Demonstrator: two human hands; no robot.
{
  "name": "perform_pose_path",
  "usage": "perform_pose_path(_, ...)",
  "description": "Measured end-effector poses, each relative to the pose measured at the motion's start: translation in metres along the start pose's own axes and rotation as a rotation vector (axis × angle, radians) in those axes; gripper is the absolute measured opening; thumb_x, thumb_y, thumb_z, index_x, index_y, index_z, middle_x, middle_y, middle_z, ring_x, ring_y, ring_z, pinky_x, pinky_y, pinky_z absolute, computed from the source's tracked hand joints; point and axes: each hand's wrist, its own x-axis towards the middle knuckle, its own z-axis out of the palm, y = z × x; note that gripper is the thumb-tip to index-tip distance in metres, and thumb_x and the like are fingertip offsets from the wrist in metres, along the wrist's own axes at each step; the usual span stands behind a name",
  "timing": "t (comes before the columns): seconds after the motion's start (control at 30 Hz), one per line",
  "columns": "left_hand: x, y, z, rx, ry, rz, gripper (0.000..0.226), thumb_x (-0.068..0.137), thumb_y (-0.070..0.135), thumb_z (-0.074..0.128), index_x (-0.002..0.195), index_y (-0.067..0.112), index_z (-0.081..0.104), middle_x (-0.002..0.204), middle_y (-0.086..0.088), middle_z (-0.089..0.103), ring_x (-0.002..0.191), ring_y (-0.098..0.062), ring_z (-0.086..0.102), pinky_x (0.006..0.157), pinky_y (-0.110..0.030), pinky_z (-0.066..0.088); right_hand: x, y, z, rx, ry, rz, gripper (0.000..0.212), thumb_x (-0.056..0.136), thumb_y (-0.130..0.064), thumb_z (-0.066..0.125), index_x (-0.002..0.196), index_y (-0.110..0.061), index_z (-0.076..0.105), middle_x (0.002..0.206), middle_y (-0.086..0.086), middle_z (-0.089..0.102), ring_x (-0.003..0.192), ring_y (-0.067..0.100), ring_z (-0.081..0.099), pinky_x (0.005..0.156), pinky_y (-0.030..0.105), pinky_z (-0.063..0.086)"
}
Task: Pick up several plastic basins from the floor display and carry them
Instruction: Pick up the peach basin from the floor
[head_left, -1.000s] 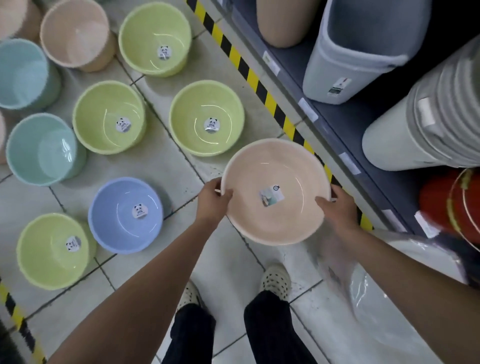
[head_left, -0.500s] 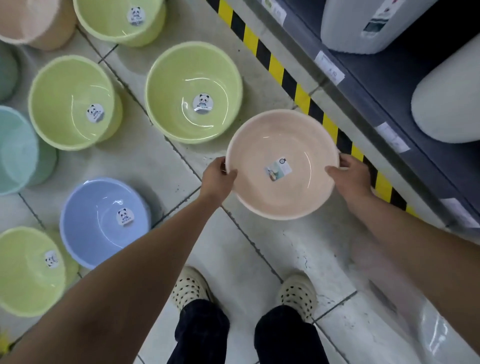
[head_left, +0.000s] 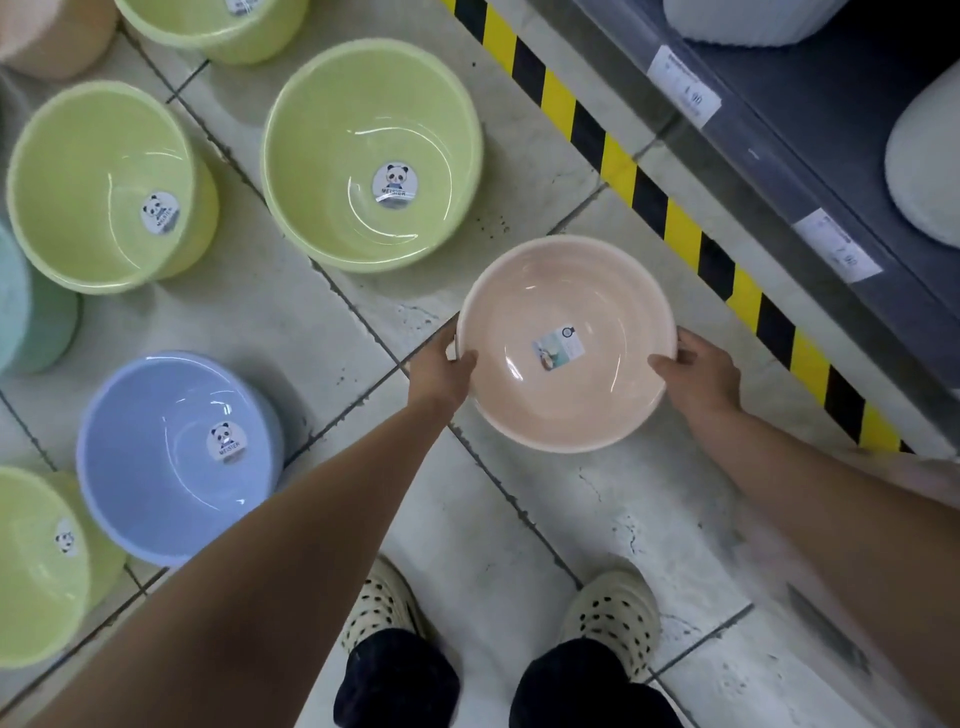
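Pink basin (head_left: 566, 374) being held over the floor (head_left: 519, 519); left hand (head_left: 441, 371) and right hand (head_left: 701, 376) fingers gripping opposite rims.

A shop aisle: identical plastic basins (head_left: 371, 156) with brand stickers (head_left: 394, 184) sit in rows on the tiled floor (head_left: 519, 519), beside a shelf (head_left: 810, 171) edged with price tags (head_left: 684, 93) and hazard-striped tape (head_left: 670, 228).

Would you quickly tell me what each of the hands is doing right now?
Left hand: grips the left rim of the pink basin.
Right hand: grips the basin's right rim.
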Motion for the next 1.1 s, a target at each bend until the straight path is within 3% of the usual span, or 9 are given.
perform_pose_path(0.07,0.0,-0.007,0.004,-0.004,-0.011,-0.02,0.052,0.092,0.012,0.061,0.143,0.022,0.055,0.127,-0.001,0.068,0.111,-0.021,0.064,0.099,-0.036,0.051,-0.002,0.006,0.003,0.102,-0.014,0.047,0.049,0.087,-0.005,0.068,0.135,-0.017,0.065,0.115,0.004,0.072,0.103,0.019,0.065,0.1,0.038,0.052)
perform_pose_path(0.2,0.002,-0.012,0.0,-0.048,-0.056,-0.12,0.053,0.089,0.011,0.062,0.141,0.016,0.056,0.112,-0.011,0.072,0.1,-0.028,0.068,0.091,-0.041,0.056,-0.01,0.003,0.001,0.084,-0.034,0.058,0.054,0.087,-0.01,0.069,0.139,-0.018,0.059,0.111,0.004,0.067,0.101,0.021,0.062,0.093,0.036,0.051)
perform_pose_path(0.3,-0.014,-0.005,-0.014,-0.132,-0.11,-0.121,0.033,0.087,0.007,0.059,0.12,0.007,0.064,0.104,-0.01,0.071,0.093,-0.029,0.065,0.077,-0.036,0.054,-0.026,-0.01,-0.006,0.106,-0.014,0.024,0.049,0.087,-0.015,0.07,0.135,-0.018,0.059,0.108,0.001,0.065,0.099,0.023,0.062,0.092,0.041,0.053)
perform_pose_path(0.43,-0.047,0.004,-0.05,-0.229,-0.116,-0.065,0.021,0.084,0.003,0.058,0.097,0.018,0.064,0.09,-0.003,0.069,0.084,-0.025,0.065,0.07,-0.034,0.053,-0.058,-0.037,-0.021,0.048,-0.066,-0.018,0.036,0.086,-0.017,0.07,0.122,-0.016,0.063,0.109,0.005,0.069,0.101,0.028,0.065,0.089,0.043,0.055)
perform_pose_path(0.57,-0.08,0.014,-0.103,-0.24,-0.007,-0.031,0.018,0.084,0.006,0.061,0.101,0.011,0.064,0.085,0.001,0.067,0.076,-0.015,0.062,0.062,-0.027,0.047,-0.097,-0.085,-0.032,-0.031,-0.096,-0.081,0.024,0.088,-0.018,0.066,0.112,-0.011,0.066,0.103,0.006,0.07,0.096,0.027,0.065,0.079,0.036,0.053)
perform_pose_path(0.73,-0.113,0.013,-0.184,-0.286,0.093,-0.038,0.011,0.091,0.018,0.063,0.1,0.013,0.065,0.086,-0.001,0.067,0.076,-0.017,0.062,0.067,-0.029,0.05,-0.151,-0.164,-0.02,-0.106,-0.155,-0.202,0.011,0.091,-0.018,0.064,0.1,-0.015,0.06,0.09,-0.001,0.064,0.08,0.017,0.059,0.058,0.024,0.04)
perform_pose_path(0.87,-0.136,-0.007,-0.261,-0.29,0.161,-0.06,0.017,0.092,0.026,0.061,0.093,0.01,0.066,0.082,-0.006,0.067,0.071,-0.016,0.058,0.066,-0.028,0.047,-0.198,-0.221,0.015,-0.135,-0.209,-0.239,0.01,0.09,-0.021,0.065,0.095,-0.013,0.062,0.084,-0.001,0.063,0.082,0.023,0.061,0.06,0.028,0.043)
perform_pose_path(1.0,-0.166,-0.04,-0.336,-0.27,0.196,-0.117,0.011,0.094,0.019,0.059,0.09,0.01,0.065,0.075,0.0,0.063,0.065,-0.013,0.055,0.055,-0.013,0.043,-0.254,-0.265,0.063,-0.178,-0.286,-0.228,0.017,0.089,-0.019,0.064,0.102,-0.008,0.064,0.092,0.006,0.067,0.084,0.025,0.063,0.066,0.033,0.048)
perform_pose_path(1.1,-0.183,-0.077,-0.384,-0.272,0.203,-0.157,0.01,0.093,0.019,0.062,0.091,0.01,0.067,0.08,-0.003,0.067,0.07,-0.019,0.058,0.061,-0.026,0.045,-0.293,-0.289,0.102,-0.239,-0.359,-0.231,0.02,0.088,-0.017,0.065,0.107,-0.01,0.064,0.092,0.004,0.067,0.081,0.024,0.064,0.058,0.029,0.049)
